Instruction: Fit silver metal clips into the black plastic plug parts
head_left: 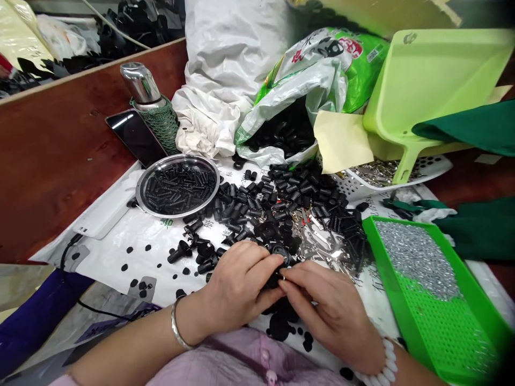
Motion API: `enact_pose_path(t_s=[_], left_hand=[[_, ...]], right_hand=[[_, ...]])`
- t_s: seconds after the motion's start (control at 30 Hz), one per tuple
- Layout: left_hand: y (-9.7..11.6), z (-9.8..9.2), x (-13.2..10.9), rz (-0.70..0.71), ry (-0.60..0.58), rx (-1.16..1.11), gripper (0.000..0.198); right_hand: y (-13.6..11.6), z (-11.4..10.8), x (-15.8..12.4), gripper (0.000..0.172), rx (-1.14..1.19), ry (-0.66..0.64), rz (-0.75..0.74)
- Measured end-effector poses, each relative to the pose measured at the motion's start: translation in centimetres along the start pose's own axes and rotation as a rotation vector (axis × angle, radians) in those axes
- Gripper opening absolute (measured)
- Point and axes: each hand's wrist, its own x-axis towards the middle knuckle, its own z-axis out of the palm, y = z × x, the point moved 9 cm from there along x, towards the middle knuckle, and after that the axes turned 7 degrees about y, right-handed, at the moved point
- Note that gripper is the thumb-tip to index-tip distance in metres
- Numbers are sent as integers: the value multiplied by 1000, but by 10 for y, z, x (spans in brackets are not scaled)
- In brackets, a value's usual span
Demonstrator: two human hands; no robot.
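Note:
My left hand [237, 284] is closed around a round black plastic part [280, 252], gripping it between thumb and fingers. Close against it, my right hand [328, 305] pinches something small with a metallic glint at the fingertips; its kind is too small to make out. The fingers cover much of the black part. Just beyond my hands lies a heap of short black plastic cylinders [245, 206]. Flat metal strips [317, 238] are scattered to the right of the heap.
A round metal dish [140, 201] of black springs is at left, near a phone [134, 134] and a metal flask [140, 83]. A green tray [426, 321] with small silvery pieces stands right. Behind are an open bag [362, 69] of black parts and a light-green dustpan [442, 80].

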Motion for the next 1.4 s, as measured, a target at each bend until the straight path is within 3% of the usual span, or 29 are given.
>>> enact_pose_path(t_s=[0.27,0.43,0.63,0.87,0.97,1.13,1.23,1.4], left_hand=[[-1,1,-6,28,67,51,28],[-1,5,-12,48,113,68,28],[-6,3,-13,-3,133,35,32],[-5,3,-19,-4,2,-55,44],[-18,-8,-23,-60,34,-38,46],[-68,-36,-22,-231,85,177,23],[-92,-36,-16,-244,-47,305,20],[-102,-1,-4,-119,-411,413,24]], right_hand=[[23,21,-2,17,152,-110,283],[36,28,-7,17,263,-102,451],[35,23,-3,10,268,-25,392],[38,7,-11,11,268,55,311],[46,0,-17,8,318,95,374],[62,-21,-24,5,315,240,442],[71,-34,-30,4,292,340,463],[79,-39,-39,4,294,382,480]])
